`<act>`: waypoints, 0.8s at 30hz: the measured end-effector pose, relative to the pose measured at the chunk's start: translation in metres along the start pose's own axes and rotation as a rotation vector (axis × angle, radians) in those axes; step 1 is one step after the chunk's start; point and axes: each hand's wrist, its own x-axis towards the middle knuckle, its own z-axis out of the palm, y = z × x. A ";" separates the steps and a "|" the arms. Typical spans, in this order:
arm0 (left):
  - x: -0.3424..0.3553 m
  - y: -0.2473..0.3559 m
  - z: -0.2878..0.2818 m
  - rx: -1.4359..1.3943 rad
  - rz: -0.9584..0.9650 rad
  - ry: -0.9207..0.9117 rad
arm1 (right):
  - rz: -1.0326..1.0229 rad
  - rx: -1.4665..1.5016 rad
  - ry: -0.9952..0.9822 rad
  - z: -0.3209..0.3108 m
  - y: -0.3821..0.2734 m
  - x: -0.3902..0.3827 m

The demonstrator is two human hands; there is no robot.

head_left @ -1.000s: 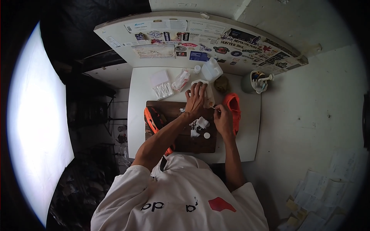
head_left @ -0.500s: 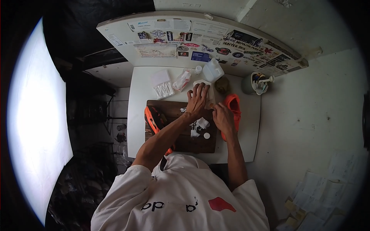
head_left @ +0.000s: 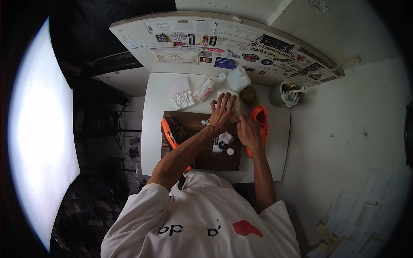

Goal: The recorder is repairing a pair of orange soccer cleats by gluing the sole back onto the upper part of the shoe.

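My left hand (head_left: 222, 113) lies with fingers spread over a pale off-white block-like object (head_left: 234, 107) behind the board. Beside it, my right hand (head_left: 249, 131) is closed, its fingertips at the near end of that object. A small brownish bit shows there, but what the fingers pinch is hidden. An orange-and-black shoe (head_left: 170, 131) stands at the left edge of the dark wooden board (head_left: 204, 164). Right of my right hand is a bright orange shoe (head_left: 263, 124). White crumpled wads (head_left: 226, 137) and a round white cap (head_left: 230, 151) lie on the board below my hands.
Toward the back of the white table (head_left: 275, 163) are cotton swabs (head_left: 183, 100), a clear plastic bag (head_left: 203, 89), a small white bottle (head_left: 222, 78), a translucent jug (head_left: 238, 79) and an olive-coloured thing (head_left: 248, 95). A stickered panel (head_left: 172, 58) rises behind; a grey bucket (head_left: 277, 95) stands at right.
The fingers of my right hand have shifted slightly at the near end of the pale object. My left hand stays spread on it.
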 end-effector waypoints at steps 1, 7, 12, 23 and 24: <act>0.000 0.000 0.000 -0.012 -0.002 0.011 | -0.001 0.000 -0.001 -0.001 -0.002 0.000; 0.000 -0.003 0.004 0.047 -0.009 -0.011 | 0.010 0.031 0.020 -0.004 -0.004 0.001; 0.001 -0.004 0.006 0.046 0.001 -0.003 | -0.006 -0.017 -0.011 -0.005 -0.002 0.001; -0.002 -0.003 0.007 0.021 0.029 0.003 | -0.007 -0.005 -0.036 -0.009 -0.001 0.001; -0.002 -0.003 0.008 0.041 0.029 -0.004 | -0.004 0.000 -0.033 -0.009 -0.001 0.001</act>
